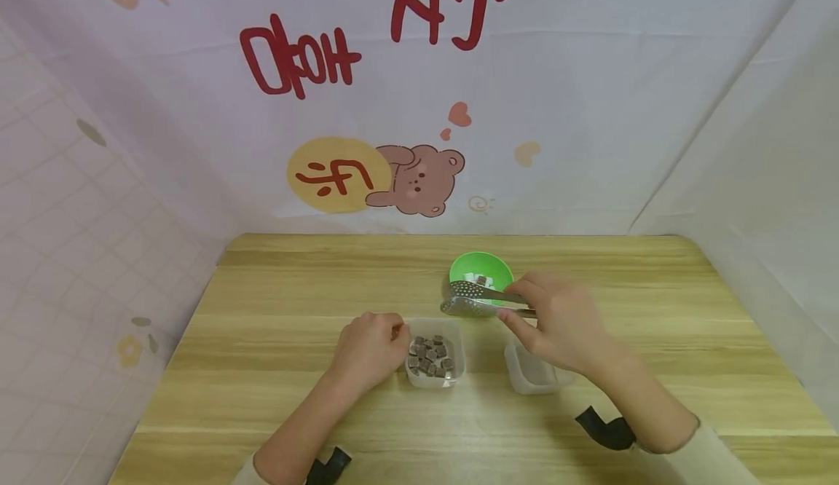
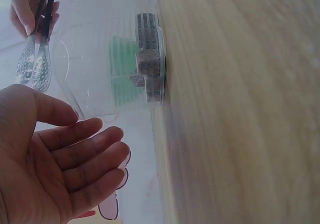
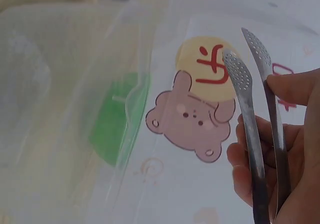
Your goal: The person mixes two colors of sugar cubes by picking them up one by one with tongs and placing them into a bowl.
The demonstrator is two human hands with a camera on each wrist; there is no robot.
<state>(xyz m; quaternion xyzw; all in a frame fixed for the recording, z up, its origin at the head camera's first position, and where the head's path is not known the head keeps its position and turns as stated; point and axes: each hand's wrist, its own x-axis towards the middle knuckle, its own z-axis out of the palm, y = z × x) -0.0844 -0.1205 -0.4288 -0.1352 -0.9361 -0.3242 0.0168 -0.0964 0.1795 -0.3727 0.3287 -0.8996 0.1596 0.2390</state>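
Observation:
My left hand (image 1: 373, 347) is at the left rim of a clear plastic container (image 1: 459, 357), thumb and index finger meeting at its corner and pinching the rim. Several small greyish-brown cubes (image 1: 429, 354) lie in that container. In my right hand (image 1: 557, 321) I grip metal tongs (image 3: 254, 149) with perforated heads, which stand slightly apart with nothing between them. The tong heads hover over the near side of a green bowl (image 1: 481, 261), which has white pieces and a brown cube (image 1: 481, 280) inside. Part of the bowl is hidden by the tongs.
A second translucent container (image 1: 534, 383) stands on the wood-grain table (image 1: 295, 274) below my right hand, partly covered by it. A white printed cloth (image 1: 570, 106) with a bear and red characters hangs behind the table and along its sides.

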